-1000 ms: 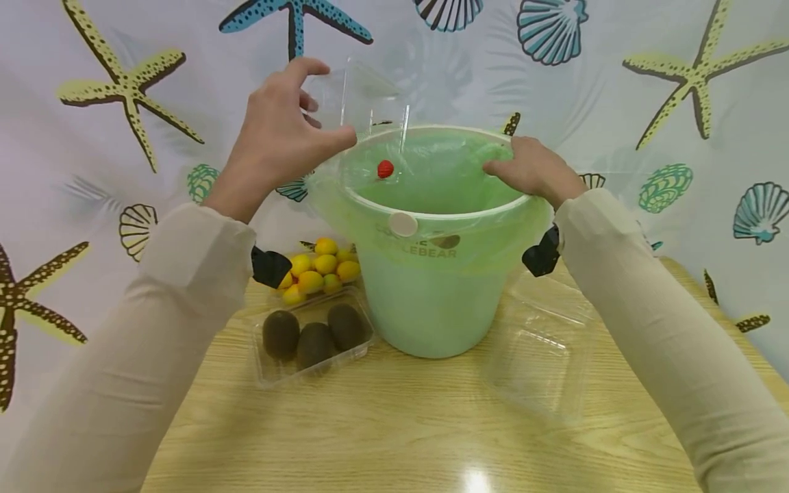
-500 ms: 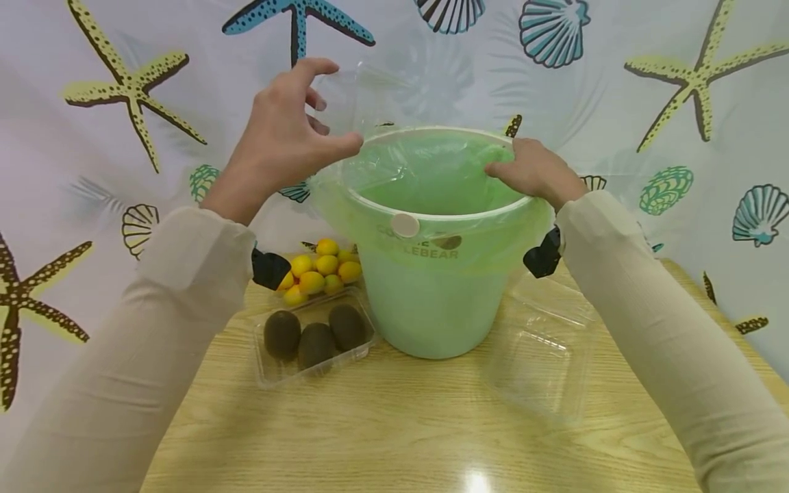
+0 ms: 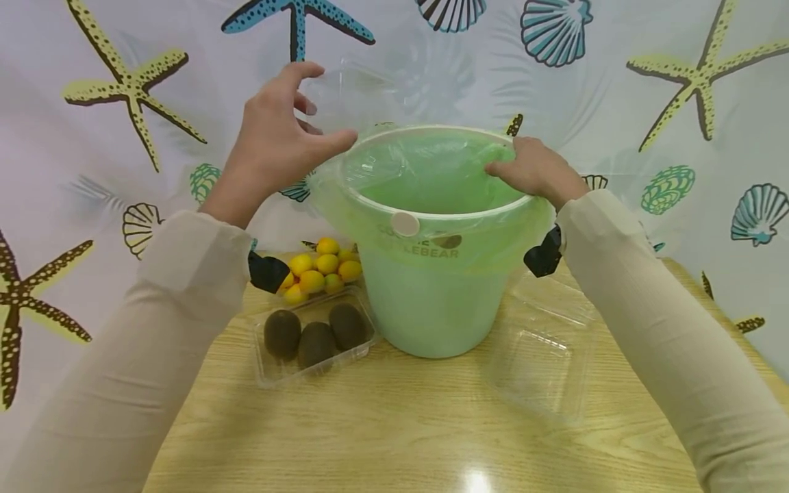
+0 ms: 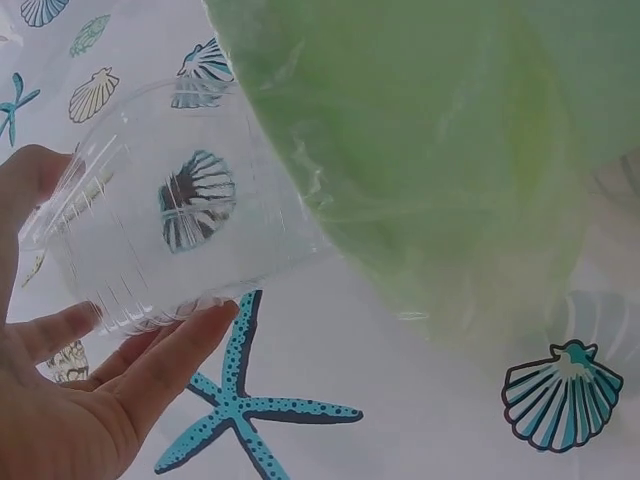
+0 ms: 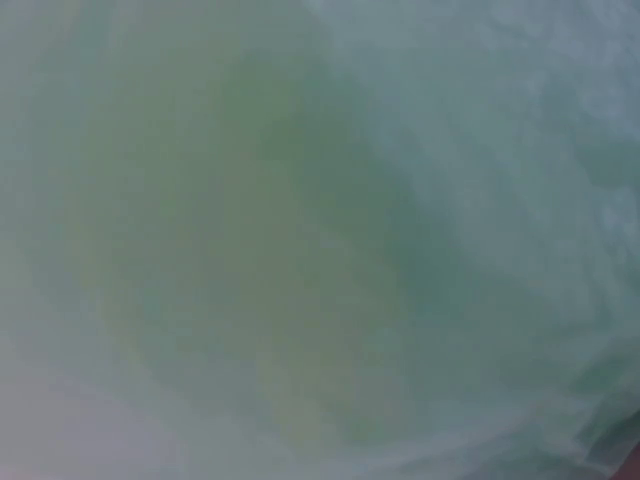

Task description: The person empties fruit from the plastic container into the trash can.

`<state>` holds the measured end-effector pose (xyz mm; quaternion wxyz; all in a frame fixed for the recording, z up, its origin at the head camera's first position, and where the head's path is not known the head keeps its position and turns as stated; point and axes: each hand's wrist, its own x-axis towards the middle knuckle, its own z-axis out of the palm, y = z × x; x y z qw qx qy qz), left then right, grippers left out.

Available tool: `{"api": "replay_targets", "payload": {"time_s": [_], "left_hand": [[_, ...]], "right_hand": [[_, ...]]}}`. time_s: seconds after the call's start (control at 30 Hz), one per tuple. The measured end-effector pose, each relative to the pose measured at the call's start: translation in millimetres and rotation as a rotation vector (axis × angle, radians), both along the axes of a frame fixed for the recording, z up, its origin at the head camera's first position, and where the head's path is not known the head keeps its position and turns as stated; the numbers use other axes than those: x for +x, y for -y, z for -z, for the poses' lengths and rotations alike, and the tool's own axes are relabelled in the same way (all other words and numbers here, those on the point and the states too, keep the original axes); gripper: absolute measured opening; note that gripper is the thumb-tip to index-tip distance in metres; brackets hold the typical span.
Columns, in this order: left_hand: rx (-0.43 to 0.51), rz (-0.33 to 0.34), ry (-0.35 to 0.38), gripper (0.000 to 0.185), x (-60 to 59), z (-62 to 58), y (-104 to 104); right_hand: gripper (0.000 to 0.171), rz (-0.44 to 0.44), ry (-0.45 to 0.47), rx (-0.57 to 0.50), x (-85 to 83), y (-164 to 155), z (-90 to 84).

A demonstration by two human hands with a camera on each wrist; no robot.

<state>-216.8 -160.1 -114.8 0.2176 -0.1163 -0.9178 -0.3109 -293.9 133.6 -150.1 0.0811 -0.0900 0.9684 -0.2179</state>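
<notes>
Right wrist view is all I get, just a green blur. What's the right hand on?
Observer: The right hand rests on the far right rim of the green bucket, on the bag liner folded over it.
Operator: Left hand doing anything?
Observer: The left hand holds a clear plastic container tilted above the bucket's left rim, thumb on one side and fingers on the other.
Operator: Anything in that container?
Observer: In the left wrist view it looks empty; the seashell cloth shows straight through it.
Operator: What else is on the table?
Observer: A clear tray of kiwis and a pile of small yellow fruit left of the bucket, an empty clear tray to its right.
</notes>
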Motion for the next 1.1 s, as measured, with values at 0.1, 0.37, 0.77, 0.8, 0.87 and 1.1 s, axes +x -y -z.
{"api": "replay_targets", "payload": {"time_s": [0.1, 0.37, 0.77, 0.8, 0.87, 1.1], "left_hand": [[0.041, -0.022, 0.023, 0.074, -1.9, 1.1, 5.2], [0.168, -0.018, 0.078, 0.072, -3.2, 3.2, 16.2], [0.597, 0.117, 0.277, 0.066, -6.3, 10.5, 22.6], [0.644, 0.118, 0.308, 0.067, -6.8, 11.2, 23.4], [0.744, 0.118, 0.374, 0.070, -8.3, 12.4, 25.5], [1.071, 0.141, 0.554, 0.070, -13.6, 21.5, 40.7]], "right_hand": [[0.078, -0.001, -0.003, -0.006, 0.0, -0.8, -0.2], [0.080, 0.004, -0.005, 0.013, 0.3, -0.3, -0.2], [0.080, 0.002, 0.001, 0.007, 1.1, 0.7, 0.3], [0.080, 0.002, 0.002, 0.007, 1.2, 0.6, 0.3], [0.081, 0.002, 0.002, 0.009, 1.5, 0.3, 0.2], [0.080, -0.002, -0.002, 0.004, 1.6, 0.5, -0.2]]}}
